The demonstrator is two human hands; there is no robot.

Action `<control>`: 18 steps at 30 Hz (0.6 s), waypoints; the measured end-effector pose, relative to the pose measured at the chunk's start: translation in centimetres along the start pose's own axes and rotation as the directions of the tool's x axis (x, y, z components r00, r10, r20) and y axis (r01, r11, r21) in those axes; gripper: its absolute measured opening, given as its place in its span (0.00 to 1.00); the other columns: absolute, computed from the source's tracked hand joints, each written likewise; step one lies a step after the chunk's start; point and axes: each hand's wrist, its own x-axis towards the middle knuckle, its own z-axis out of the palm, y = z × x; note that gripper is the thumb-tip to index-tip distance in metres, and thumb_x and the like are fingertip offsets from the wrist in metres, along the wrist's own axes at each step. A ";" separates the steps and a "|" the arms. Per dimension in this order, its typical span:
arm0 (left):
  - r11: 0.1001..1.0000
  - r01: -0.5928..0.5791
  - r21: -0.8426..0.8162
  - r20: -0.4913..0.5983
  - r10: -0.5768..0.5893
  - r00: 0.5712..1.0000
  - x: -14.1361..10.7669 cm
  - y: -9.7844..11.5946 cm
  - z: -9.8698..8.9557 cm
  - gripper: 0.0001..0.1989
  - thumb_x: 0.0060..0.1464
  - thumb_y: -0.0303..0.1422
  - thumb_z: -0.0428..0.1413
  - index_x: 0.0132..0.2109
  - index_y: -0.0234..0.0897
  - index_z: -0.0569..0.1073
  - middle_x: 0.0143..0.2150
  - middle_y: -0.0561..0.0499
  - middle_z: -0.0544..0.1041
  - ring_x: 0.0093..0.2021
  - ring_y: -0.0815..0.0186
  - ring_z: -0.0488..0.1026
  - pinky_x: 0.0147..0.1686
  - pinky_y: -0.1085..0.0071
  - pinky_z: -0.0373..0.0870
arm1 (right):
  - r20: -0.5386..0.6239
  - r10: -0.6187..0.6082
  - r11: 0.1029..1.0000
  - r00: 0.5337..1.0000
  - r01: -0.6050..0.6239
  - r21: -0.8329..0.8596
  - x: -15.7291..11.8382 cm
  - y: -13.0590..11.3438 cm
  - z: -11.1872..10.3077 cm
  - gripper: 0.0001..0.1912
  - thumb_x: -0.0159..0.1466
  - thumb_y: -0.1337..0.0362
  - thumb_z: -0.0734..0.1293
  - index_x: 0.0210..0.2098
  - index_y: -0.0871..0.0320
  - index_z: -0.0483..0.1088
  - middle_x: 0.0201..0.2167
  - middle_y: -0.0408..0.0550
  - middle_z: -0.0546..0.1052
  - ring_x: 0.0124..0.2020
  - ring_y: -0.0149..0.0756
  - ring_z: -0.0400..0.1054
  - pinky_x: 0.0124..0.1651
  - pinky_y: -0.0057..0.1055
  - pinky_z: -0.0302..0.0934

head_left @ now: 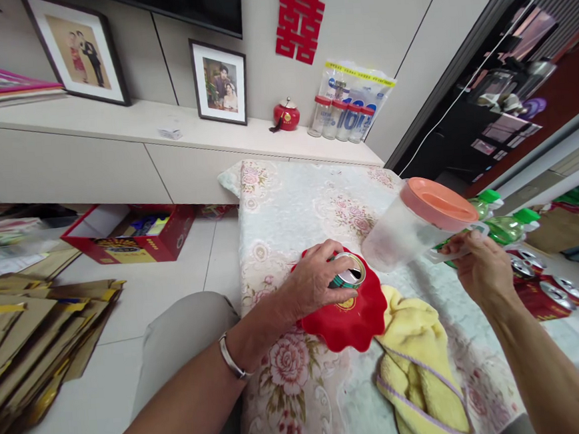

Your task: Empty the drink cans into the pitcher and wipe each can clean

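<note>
My left hand [319, 275] is wrapped round an opened drink can [351, 275], green at the side with a silver top. The can is over a red scalloped plate [345, 319], and I cannot tell whether it touches the plate. By its handle, my right hand [484, 265] grips a clear plastic pitcher [388, 232] with an orange lid [441, 202]. The pitcher is upright but leans to the left in view, beyond the plate. A folded yellow towel [421, 367] lies close to the plate's right edge.
Green-capped bottles [513, 226] and several red cans [545, 284] stand at the right. A flowered cloth [292, 377] covers the table. Behind it, a cabinet [162, 133] carries photo frames, a red pot [286, 115] and glass jars [339, 119]. Flattened cardboard [38, 337] lies on the floor at left.
</note>
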 end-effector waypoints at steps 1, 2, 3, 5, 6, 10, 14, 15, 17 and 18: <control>1.000 0.009 -0.008 0.006 -0.009 1.000 0.0 0.0 0.0 0.17 0.56 0.42 0.65 0.50 0.41 0.77 0.52 0.45 0.73 0.53 0.56 0.73 0.56 0.60 0.70 | -0.001 0.002 1.000 1.000 -0.002 -0.002 0.0 0.0 0.0 0.19 0.53 0.47 0.78 0.25 0.54 0.73 0.22 0.39 0.70 0.26 0.32 0.67 0.32 0.33 0.66; 1.000 0.017 -0.016 0.011 -0.017 1.000 0.0 0.1 -0.1 0.17 0.56 0.42 0.65 0.49 0.41 0.77 0.53 0.45 0.73 0.53 0.56 0.73 0.55 0.60 0.70 | -0.002 0.004 1.000 1.000 -0.004 -0.004 0.0 0.0 0.0 0.18 0.53 0.47 0.78 0.25 0.54 0.73 0.22 0.39 0.70 0.26 0.32 0.67 0.32 0.33 0.66; 0.999 0.024 -0.022 0.014 -0.023 1.000 0.0 0.1 -0.1 0.17 0.56 0.42 0.65 0.49 0.41 0.78 0.53 0.45 0.73 0.53 0.56 0.73 0.56 0.60 0.71 | -0.004 0.004 1.000 1.000 -0.004 -0.006 -0.1 -0.1 0.1 0.18 0.53 0.47 0.78 0.25 0.54 0.73 0.22 0.39 0.70 0.26 0.32 0.67 0.32 0.33 0.66; 0.999 0.034 -0.028 0.021 -0.034 0.999 0.0 0.2 -0.1 0.16 0.55 0.42 0.66 0.49 0.42 0.78 0.53 0.45 0.73 0.53 0.56 0.73 0.56 0.60 0.71 | -0.009 0.003 1.000 1.000 -0.003 -0.010 -0.1 -0.1 0.1 0.18 0.53 0.47 0.77 0.25 0.53 0.73 0.22 0.39 0.69 0.26 0.32 0.66 0.32 0.33 0.66; 0.999 0.039 -0.030 0.023 -0.038 0.999 0.0 0.2 -0.1 0.16 0.55 0.41 0.66 0.49 0.42 0.78 0.53 0.45 0.73 0.53 0.55 0.73 0.56 0.60 0.71 | -0.011 0.001 1.000 1.000 -0.001 -0.012 -0.1 -0.1 0.2 0.18 0.54 0.47 0.77 0.25 0.53 0.73 0.22 0.39 0.69 0.26 0.32 0.66 0.32 0.33 0.66; 0.998 0.045 -0.045 0.020 -0.045 0.999 0.0 0.2 -0.1 0.16 0.55 0.41 0.66 0.49 0.43 0.77 0.53 0.46 0.73 0.53 0.56 0.73 0.56 0.59 0.71 | -0.014 0.009 0.999 1.000 -0.010 -0.034 -0.1 -0.1 0.1 0.17 0.53 0.48 0.77 0.25 0.53 0.73 0.23 0.40 0.70 0.27 0.33 0.68 0.33 0.35 0.67; 0.995 0.035 -0.091 -0.015 -0.037 0.999 -0.1 0.0 0.2 0.19 0.55 0.41 0.66 0.51 0.41 0.75 0.52 0.45 0.73 0.55 0.54 0.73 0.57 0.57 0.70 | -0.032 0.048 0.996 0.998 -0.051 -0.076 -0.3 -0.1 -0.3 0.17 0.54 0.46 0.76 0.27 0.53 0.75 0.25 0.44 0.75 0.29 0.36 0.71 0.34 0.36 0.68; 0.993 0.034 -0.114 -0.029 -0.037 0.999 -0.2 0.0 0.2 0.21 0.54 0.41 0.66 0.52 0.41 0.73 0.52 0.45 0.74 0.55 0.53 0.73 0.57 0.56 0.70 | -0.035 0.062 0.994 0.997 -0.065 -0.089 -0.3 -0.2 -0.4 0.18 0.54 0.45 0.75 0.28 0.53 0.76 0.26 0.45 0.77 0.30 0.37 0.72 0.35 0.37 0.69; 0.985 0.052 -0.163 -0.055 -0.062 0.997 -0.3 0.0 0.4 0.27 0.52 0.42 0.67 0.57 0.42 0.69 0.54 0.44 0.74 0.57 0.52 0.72 0.58 0.54 0.69 | -0.036 0.091 0.989 0.995 -0.094 -0.118 -0.6 -0.4 -0.6 0.19 0.52 0.44 0.76 0.29 0.54 0.77 0.27 0.47 0.78 0.31 0.38 0.73 0.35 0.37 0.69; 0.979 0.076 -0.188 -0.061 -0.089 0.994 -0.3 0.0 0.5 0.31 0.52 0.42 0.68 0.59 0.42 0.67 0.55 0.44 0.73 0.58 0.52 0.72 0.59 0.53 0.69 | -0.036 0.105 0.985 0.994 -0.109 -0.131 -0.7 -0.6 -0.7 0.20 0.51 0.44 0.76 0.31 0.54 0.77 0.28 0.47 0.79 0.32 0.39 0.73 0.36 0.37 0.70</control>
